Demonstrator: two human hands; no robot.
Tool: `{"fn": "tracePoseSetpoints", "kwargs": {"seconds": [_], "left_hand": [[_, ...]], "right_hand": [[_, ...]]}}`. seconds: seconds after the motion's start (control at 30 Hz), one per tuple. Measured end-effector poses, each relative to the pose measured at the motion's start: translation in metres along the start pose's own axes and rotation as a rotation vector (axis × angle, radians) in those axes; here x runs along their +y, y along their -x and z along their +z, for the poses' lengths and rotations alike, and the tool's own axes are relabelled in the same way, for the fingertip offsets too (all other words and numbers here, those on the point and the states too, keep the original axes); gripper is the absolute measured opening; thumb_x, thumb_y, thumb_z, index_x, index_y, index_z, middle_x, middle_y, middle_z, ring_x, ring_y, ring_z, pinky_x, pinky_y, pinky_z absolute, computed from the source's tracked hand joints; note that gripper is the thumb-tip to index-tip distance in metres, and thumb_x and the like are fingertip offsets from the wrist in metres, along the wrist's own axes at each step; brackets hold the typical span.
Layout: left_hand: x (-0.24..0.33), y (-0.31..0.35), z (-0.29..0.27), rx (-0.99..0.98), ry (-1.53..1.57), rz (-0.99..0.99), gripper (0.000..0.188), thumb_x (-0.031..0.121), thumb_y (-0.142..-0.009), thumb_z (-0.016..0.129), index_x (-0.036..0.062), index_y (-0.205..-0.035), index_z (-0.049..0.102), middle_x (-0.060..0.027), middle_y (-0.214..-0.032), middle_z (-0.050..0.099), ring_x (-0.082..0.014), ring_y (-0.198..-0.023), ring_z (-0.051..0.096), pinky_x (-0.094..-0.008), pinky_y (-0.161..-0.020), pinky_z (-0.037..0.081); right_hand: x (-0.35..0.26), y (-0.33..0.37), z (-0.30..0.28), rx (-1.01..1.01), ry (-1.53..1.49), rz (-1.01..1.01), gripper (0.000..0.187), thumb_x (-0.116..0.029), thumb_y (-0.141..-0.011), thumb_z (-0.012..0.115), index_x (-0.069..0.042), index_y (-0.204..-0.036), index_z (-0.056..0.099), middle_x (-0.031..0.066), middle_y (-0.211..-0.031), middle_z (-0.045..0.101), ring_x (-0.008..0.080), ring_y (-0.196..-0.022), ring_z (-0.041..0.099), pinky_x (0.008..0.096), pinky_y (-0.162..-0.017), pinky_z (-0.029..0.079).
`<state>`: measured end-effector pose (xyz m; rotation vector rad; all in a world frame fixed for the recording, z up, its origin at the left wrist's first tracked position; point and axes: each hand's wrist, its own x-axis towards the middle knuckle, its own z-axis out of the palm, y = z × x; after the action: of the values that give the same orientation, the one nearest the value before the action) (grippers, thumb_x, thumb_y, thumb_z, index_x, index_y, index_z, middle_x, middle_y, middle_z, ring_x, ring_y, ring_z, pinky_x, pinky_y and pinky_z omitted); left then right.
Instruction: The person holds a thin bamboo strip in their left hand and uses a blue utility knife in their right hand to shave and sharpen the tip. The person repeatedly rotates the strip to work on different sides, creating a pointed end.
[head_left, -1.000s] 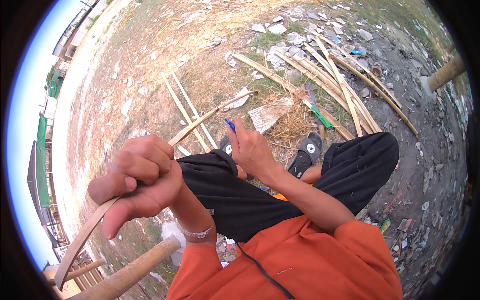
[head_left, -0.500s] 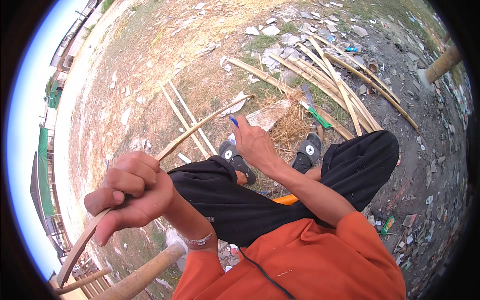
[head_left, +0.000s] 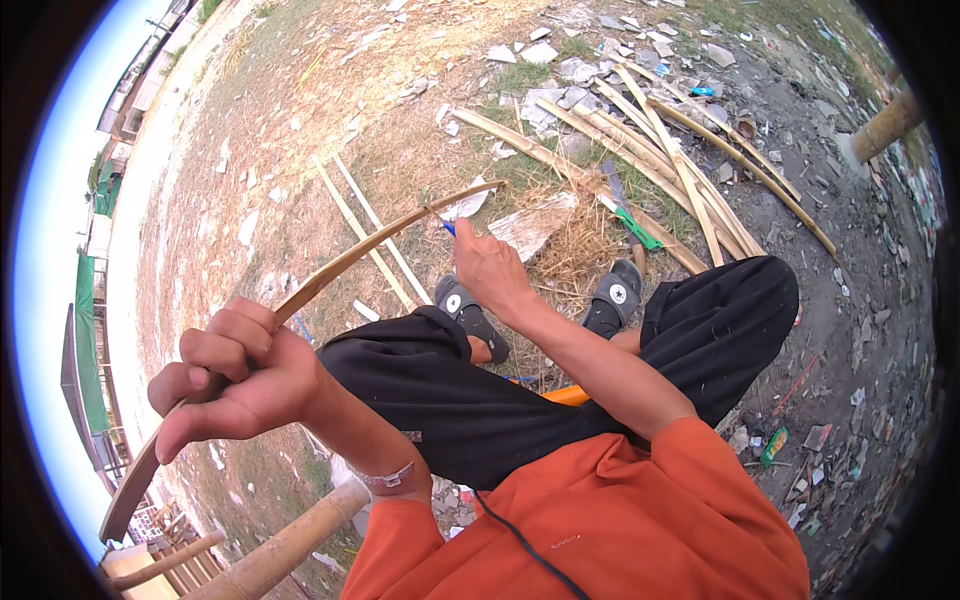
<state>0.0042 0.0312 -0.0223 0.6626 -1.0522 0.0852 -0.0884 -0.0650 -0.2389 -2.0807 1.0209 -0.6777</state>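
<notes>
"Bamboo strip (head_left: 345, 262) in that shot, where was it sitting?"

"Mostly left of the pale slab (head_left: 535, 226), bowed, with its far tip close to the slab's far left corner. The left hand (head_left: 240, 375) gripped it well left of the slab, fingers curled tight round it and thumb stretched out."

"And the right hand (head_left: 490, 265)?"

"On the near side of the slab, fingers closed on a small blue tool (head_left: 448, 228), mostly hidden in the fist lol. Its thin tip was right by the strip, couldn't tell if they touched."

"Other stuff?"

"Two thin pale sticks (head_left: 388, 271) lay left of the slab. Right of it were dry straw (head_left: 570, 258), a green-handled knife (head_left: 635, 228) and a bamboo pile (head_left: 690, 190)."
</notes>
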Motion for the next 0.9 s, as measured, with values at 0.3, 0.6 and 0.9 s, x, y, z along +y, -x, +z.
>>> {"fn": "tracePoseSetpoints", "kwargs": {"seconds": [0.3,0.6,0.9], "left_hand": [[-0.001,0.000,0.000,-0.034,0.023,0.007,0.053,0.063,-0.088,0.027,0.0124,-0.077,0.035,0.0027,-0.048,0.020,-0.0071,-0.037,0.012,-0.0242,-0.035,0.012],[-0.002,0.003,0.006,-0.173,0.107,0.036,0.054,0.062,-0.089,0.026,0.0101,-0.081,0.038,0.0014,-0.048,0.025,-0.0079,-0.035,0.017,-0.0240,-0.032,0.016],[-0.008,-0.002,0.021,-0.276,0.173,0.045,0.054,0.062,-0.089,0.027,0.0094,-0.083,0.038,0.0010,-0.048,0.026,-0.0084,-0.035,0.020,-0.0232,-0.032,0.019]], "right_hand": [[0.025,-0.011,0.002,-0.056,0.104,0.102,0.011,-0.012,-0.087,0.040,-0.002,-0.090,0.039,0.0280,-0.062,0.056,0.0480,-0.064,0.057,0.0563,-0.060,0.043],[0.080,-0.024,0.018,-0.071,0.166,0.157,0.012,-0.015,-0.089,0.040,-0.003,-0.091,0.040,0.0285,-0.066,0.057,0.0485,-0.067,0.057,0.0570,-0.062,0.043],[0.179,-0.026,0.058,-0.035,0.285,0.509,0.018,-0.013,-0.086,0.043,0.000,-0.098,0.048,0.0289,-0.082,0.061,0.0439,-0.079,0.060,0.0512,-0.071,0.048]]}}
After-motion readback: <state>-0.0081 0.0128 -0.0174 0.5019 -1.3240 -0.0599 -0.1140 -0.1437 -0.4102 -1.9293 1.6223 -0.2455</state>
